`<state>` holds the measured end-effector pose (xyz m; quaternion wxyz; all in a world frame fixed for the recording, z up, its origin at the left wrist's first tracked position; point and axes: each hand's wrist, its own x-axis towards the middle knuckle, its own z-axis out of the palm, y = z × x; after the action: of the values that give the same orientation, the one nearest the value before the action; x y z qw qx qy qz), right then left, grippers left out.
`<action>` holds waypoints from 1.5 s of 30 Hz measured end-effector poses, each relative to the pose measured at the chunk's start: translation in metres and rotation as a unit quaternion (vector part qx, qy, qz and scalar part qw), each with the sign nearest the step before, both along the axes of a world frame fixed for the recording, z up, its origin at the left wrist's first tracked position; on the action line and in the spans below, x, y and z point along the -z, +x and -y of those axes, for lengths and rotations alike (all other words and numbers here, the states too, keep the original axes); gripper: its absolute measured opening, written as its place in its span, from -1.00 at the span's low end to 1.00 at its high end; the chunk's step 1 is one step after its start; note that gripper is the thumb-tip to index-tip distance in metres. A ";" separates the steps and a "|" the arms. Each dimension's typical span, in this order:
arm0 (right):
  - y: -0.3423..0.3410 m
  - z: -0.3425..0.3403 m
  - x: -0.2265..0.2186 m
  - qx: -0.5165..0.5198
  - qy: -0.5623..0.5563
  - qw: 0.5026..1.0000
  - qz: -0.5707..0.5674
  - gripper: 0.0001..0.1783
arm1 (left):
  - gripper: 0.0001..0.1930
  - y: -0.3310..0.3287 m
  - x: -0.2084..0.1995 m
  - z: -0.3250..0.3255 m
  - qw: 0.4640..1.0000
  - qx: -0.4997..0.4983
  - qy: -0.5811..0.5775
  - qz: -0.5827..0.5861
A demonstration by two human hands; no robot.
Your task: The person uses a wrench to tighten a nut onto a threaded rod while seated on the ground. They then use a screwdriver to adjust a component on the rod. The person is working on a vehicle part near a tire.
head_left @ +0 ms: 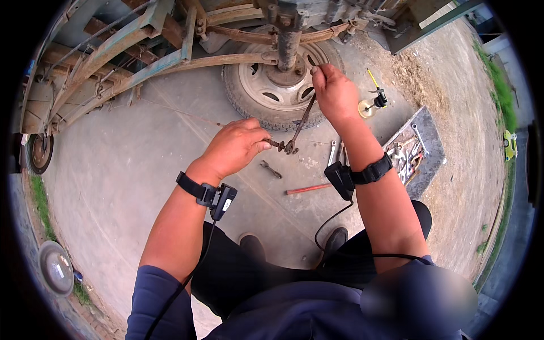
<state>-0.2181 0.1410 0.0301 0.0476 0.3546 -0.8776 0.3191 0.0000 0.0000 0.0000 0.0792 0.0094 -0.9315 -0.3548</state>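
My left hand (pixel 238 144) is closed around a thin rusty cable or rod, whose coiled, spring-like end (pixel 276 144) sticks out past my thumb. Behind the hand, a thin line runs back left toward the vehicle frame. High on the right, my right hand (pixel 335 93) grips the top of a long dark metal rod (pixel 306 116). That rod slants down to a forked or hooked joint (pixel 291 149) at the coiled end; the exact connection is too small to tell. Below, a short forked metal piece (pixel 271 169) lies on the concrete.
A wheel (pixel 249 93) lies flat under the rusty vehicle frame (pixel 130 73). To the right are an oil can (pixel 368 107) and a metal tray (pixel 425 181) of wrenches. A red bar (pixel 309 188) and a wrench (pixel 332 152) lie near my right forearm.
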 end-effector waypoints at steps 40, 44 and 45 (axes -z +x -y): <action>0.139 -0.045 -0.087 -0.300 -0.005 0.951 0.071 -0.42 | -0.85 -0.009 0.008 0.002 0.980 -0.048 0.187 0.040; 0.083 -0.008 -0.088 -0.175 -0.065 0.982 -0.031 -0.62 | -0.84 -0.006 -0.002 -0.002 0.999 -0.026 0.019 -0.019; 0.071 -0.002 -0.084 -0.154 -0.081 0.985 -0.010 -0.63 | -0.84 -0.005 -0.002 -0.001 1.000 -0.018 0.001 -0.024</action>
<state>-0.1468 0.1429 0.1139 0.0352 0.4835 -0.7834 0.3890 -0.0050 0.0013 0.0024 0.1084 0.0179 -0.9286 -0.3543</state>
